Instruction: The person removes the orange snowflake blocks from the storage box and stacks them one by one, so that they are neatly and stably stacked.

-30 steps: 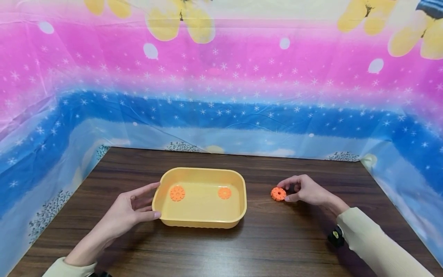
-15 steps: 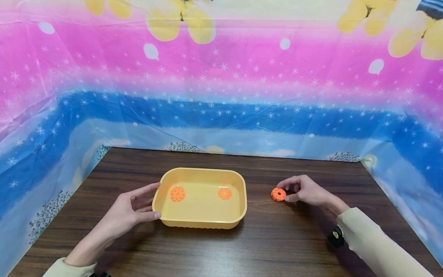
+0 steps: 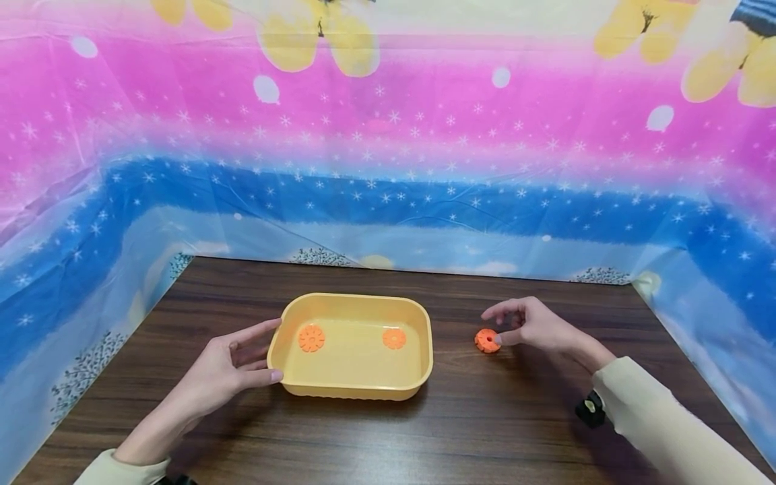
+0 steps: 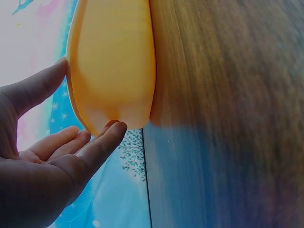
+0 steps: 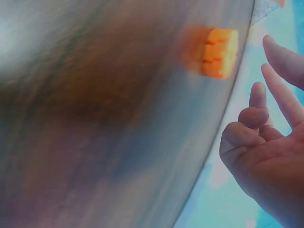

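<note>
On the table sits a yellow plastic tub (image 3: 350,367). Two flat orange notched discs (image 3: 312,339), like snowflake building discs, lie apart on its floor. My left hand (image 3: 212,374) spans the tub's left end, straight thumb and fingers touching its wall and rim. To the tub's right stands a thick orange stack of notched discs (image 3: 486,341) with a centre hole. My right hand (image 3: 539,327) hovers over its right side, thumb overlapping it in the head view. In the right wrist view the fingers (image 5: 282,97) are spread apart from the stack, holding nothing.
A dark wood-grain table (image 3: 376,438) carries everything. Behind and beside it hangs a printed cloth (image 3: 388,202) in pink and blue, reaching the table's back edge. A black wrist strap (image 3: 590,409) shows below the right sleeve.
My right hand has let go of the orange stack and lifted slightly, its fingers spreading. The stack stays on the table. My left hand and the tub have not visibly moved.
</note>
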A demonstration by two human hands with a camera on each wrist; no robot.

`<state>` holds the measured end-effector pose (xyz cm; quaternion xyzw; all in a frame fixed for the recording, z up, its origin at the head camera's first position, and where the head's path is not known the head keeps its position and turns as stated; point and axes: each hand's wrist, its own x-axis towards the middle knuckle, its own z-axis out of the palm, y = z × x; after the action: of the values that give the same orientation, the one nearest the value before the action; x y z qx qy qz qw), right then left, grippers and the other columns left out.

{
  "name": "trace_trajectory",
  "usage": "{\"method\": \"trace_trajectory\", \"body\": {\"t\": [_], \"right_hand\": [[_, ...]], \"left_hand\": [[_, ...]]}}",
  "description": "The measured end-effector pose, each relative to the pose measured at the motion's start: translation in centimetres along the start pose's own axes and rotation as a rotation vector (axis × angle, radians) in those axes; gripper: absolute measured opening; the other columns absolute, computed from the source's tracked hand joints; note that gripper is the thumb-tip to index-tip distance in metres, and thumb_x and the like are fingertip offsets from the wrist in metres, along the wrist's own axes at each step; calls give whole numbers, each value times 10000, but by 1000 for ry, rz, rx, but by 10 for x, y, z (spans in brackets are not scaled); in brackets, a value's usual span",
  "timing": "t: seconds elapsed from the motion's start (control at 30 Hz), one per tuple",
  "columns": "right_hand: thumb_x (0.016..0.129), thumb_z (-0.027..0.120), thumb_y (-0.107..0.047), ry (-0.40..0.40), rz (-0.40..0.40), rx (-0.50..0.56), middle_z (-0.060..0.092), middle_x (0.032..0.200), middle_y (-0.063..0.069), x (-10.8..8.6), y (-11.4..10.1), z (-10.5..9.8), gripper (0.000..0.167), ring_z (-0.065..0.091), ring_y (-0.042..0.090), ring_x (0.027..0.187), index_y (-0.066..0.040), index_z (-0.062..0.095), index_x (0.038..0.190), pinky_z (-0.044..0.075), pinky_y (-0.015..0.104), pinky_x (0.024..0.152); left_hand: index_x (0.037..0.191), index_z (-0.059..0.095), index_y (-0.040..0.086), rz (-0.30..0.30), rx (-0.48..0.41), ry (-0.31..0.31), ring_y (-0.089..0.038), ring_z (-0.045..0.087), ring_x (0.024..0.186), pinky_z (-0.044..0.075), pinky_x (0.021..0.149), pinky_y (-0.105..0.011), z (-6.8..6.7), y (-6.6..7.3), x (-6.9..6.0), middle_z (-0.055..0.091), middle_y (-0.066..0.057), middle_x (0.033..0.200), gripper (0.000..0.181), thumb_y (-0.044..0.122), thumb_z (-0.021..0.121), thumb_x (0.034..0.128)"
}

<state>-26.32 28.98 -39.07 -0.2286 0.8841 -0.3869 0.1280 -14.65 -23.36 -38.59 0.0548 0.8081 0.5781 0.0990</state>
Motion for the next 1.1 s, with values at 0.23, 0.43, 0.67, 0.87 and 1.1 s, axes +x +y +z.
{"method": "trace_trajectory", "body": {"t": [0.23, 0.43, 0.67, 0.87, 1.1], "right_hand": [[896, 834, -166, -5, -61, -69, 619, 1005, 85, 15, -33, 1, 377, 402, 174, 646, -102, 736, 1254, 359, 267, 586], [902, 836, -212, -36, -80, -75, 638, 992, 62, 33, -65, 7, 373, 498, 213, 748, -146, 737, 1256, 439, 298, 681], [905, 827, -192, -120, -120, -71, 667, 1098, 85, 54, -108, 19, 367, 482, 243, 740, -172, 738, 1261, 436, 301, 657], [906, 819, -193, -172, -186, -78, 661, 1033, 53, 77, -141, 29, 358, 453, 180, 670, -187, 743, 1256, 387, 277, 608], [904, 825, -184, -237, -238, -72, 651, 986, 41, 104, -173, 50, 349, 450, 163, 670, -161, 746, 1243, 399, 271, 628]], "left_hand": [[1606, 413, 105, 6, -14, -5, -437, 524, 1384, 609, 905, -374, 0, 1, 1, 397, -233, 1621, 834, 137, 843, 892], [1604, 419, 109, 2, -7, 1, -442, 524, 1382, 611, 900, -375, 0, 1, 0, 394, -236, 1622, 835, 138, 847, 888], [1605, 414, 99, 6, -19, -3, -456, 524, 1375, 610, 903, -383, 0, 1, 0, 377, -243, 1630, 835, 116, 842, 888], [1607, 417, 121, -10, -13, -1, -434, 518, 1391, 608, 908, -377, 0, 0, 1, 366, -221, 1643, 841, 133, 848, 885], [1608, 420, 137, -17, 1, 2, -430, 510, 1399, 603, 922, -389, -1, 0, 1, 365, -215, 1645, 836, 143, 847, 889]]}}
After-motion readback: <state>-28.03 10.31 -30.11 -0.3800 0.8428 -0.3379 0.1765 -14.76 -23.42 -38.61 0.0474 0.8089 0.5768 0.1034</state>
